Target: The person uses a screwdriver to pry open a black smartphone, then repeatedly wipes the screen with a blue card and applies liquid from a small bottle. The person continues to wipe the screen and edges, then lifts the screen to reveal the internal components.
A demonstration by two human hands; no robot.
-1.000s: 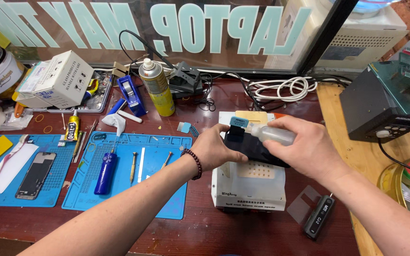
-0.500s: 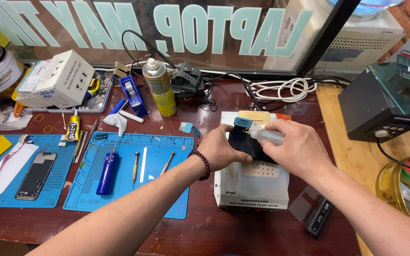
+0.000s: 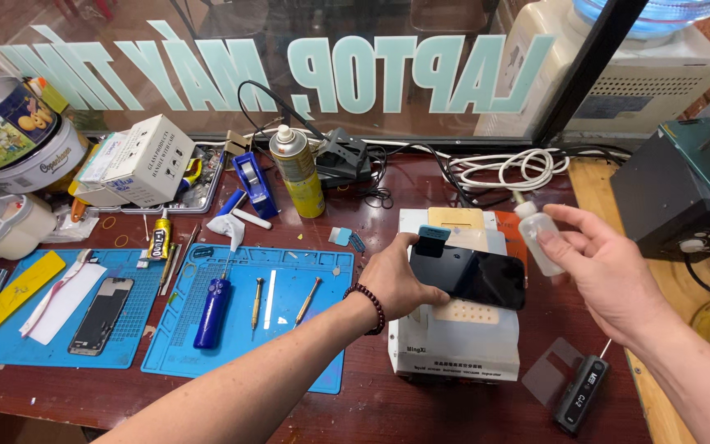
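Presently, item: dark phone (image 3: 472, 277), which your left hand (image 3: 396, 284) pinched by its edge above the white heating station (image 3: 454, 341). Your right hand (image 3: 606, 275) gripped the small clear bottle (image 3: 538, 238), lifted aside. Step judged: applying liquid; next needs steady aim at the screen edge.

A white machine (image 3: 454, 341) stood on the table (image 3: 388, 407) near its front edge, right of centre. A phone (image 3: 474, 278) lay across the machine's top. The left hand (image 3: 396, 284) gripped the phone's left end. The right hand (image 3: 610, 275) was right of the machine, above the table, with a small bottle (image 3: 538, 238) between its fingers. Left of the machine lay a mat (image 3: 289, 329) bearing a screwdriver (image 3: 212, 300). A spray can (image 3: 297, 171) stood behind the mat, near the table's rear edge.
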